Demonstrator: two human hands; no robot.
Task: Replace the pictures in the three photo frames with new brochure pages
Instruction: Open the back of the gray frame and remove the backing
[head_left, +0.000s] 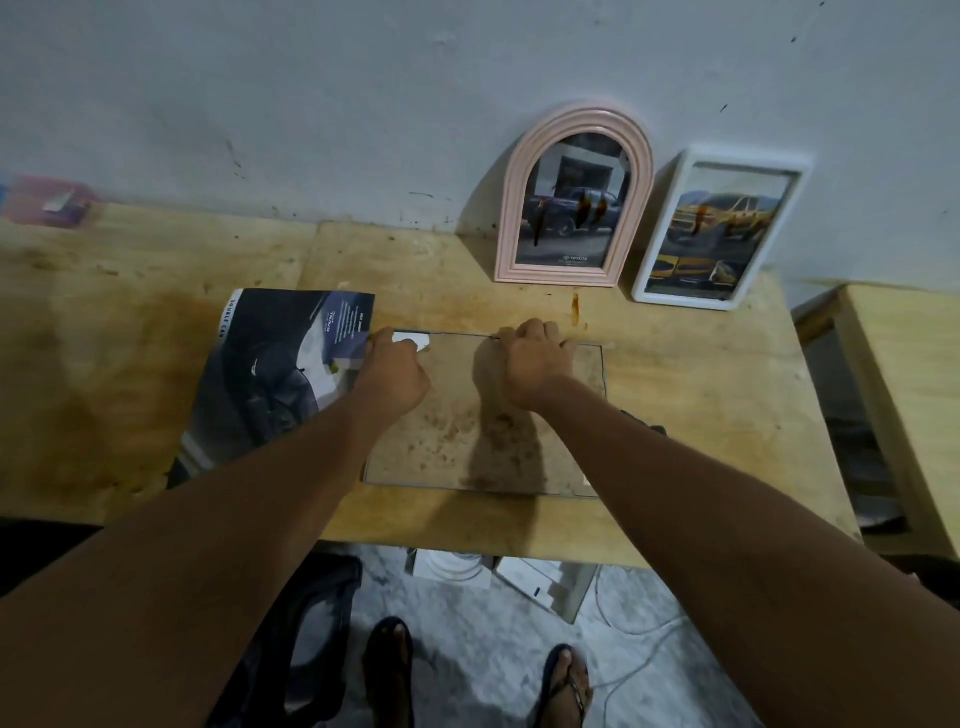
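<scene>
Wooden table (675, 395), my right hand (530, 364) curled gripping glass pane's (483, 441) far edge, left hand (395, 374) curled, hold unclear, upper-right pink frame (519, 208) and white frame (649, 280) hold car pictures.

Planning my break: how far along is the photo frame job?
Pink arched frame and white frame stand against the wall holding car pages, apparently done. Left hand and right hand hold the glass pane by its far edge. Third picture remains; brochure lies beside.

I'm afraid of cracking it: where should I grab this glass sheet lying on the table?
Probably the far edge, hooked from the wall side near both corners: the glass sheet lies flat on the table, so only its thin edges offer a hold.
</scene>
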